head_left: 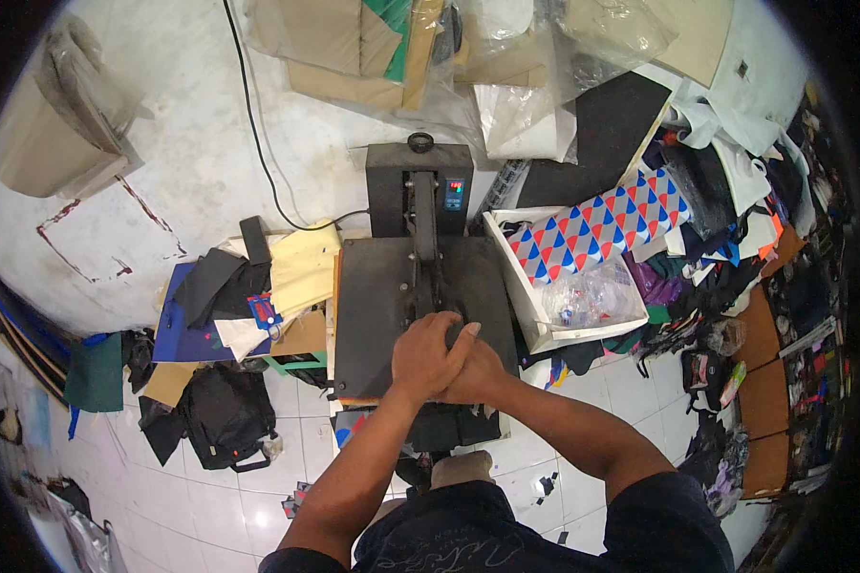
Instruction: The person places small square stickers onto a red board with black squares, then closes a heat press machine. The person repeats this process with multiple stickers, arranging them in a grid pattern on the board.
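In front of me stands a black heat press (365, 296), its upper plate level and its lever arm (424, 218) running toward me. My left hand (422, 355) is at the front end of the lever, fingers bent over it and thumb lying across my other hand. Tucked against it from the right, my right hand (475, 371) reaches the same spot, its fingers mostly hidden under the left. Both appear closed on the press handle, which they cover. A lit control display (456, 194) sits on the black housing at the back.
A white open box (535, 310) holding a triangle-patterned roll (602, 229) and clear plastic stands right of the press. Yellow sheet material (301, 263) and black pieces lie at left. A black bag (227, 415) rests on the tiled floor. Heaped fabric (726, 220) fills the far right.
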Action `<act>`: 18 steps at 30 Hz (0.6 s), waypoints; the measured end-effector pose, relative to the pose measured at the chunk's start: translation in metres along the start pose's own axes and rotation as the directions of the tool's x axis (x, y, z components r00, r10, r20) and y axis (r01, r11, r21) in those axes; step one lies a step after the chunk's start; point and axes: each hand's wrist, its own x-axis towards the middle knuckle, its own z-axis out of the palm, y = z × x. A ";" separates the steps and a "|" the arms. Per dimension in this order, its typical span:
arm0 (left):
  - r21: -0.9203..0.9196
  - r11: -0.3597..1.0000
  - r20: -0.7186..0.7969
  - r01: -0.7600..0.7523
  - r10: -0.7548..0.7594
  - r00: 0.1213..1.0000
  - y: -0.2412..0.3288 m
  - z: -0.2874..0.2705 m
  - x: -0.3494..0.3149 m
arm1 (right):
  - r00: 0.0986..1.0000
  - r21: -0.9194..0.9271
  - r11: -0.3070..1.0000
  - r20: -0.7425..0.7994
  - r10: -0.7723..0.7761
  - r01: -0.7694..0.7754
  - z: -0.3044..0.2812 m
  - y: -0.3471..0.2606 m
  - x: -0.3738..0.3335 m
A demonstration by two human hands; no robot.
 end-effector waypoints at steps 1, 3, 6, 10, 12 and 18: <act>0.007 1.000 -0.014 -0.004 0.004 1.000 -0.001 0.001 -0.002 | 1.000 0.002 1.000 -0.005 -0.019 0.019 0.001 0.000 0.001; 0.007 1.000 -0.029 -0.006 0.006 1.000 -0.002 0.000 0.000 | 0.998 -0.010 1.000 0.062 -0.029 0.030 -0.003 -0.002 0.005; -0.005 1.000 -0.024 0.005 -0.005 1.000 -0.003 -0.001 -0.001 | 0.979 -0.067 0.998 0.200 0.027 -0.014 -0.009 -0.007 0.010; 0.006 1.000 -0.042 0.002 -0.002 0.999 -0.008 0.002 0.000 | 0.997 -0.025 0.999 0.081 -0.019 0.021 0.000 0.000 0.006; -0.010 1.000 -0.047 0.026 -0.027 0.999 -0.007 0.003 -0.002 | 1.000 -0.035 0.999 0.028 -0.001 0.002 0.009 0.005 0.003; -0.021 0.999 -0.073 0.043 -0.045 0.996 -0.003 0.000 -0.001 | 0.995 -0.084 0.991 0.026 -0.100 0.102 0.016 0.012 0.003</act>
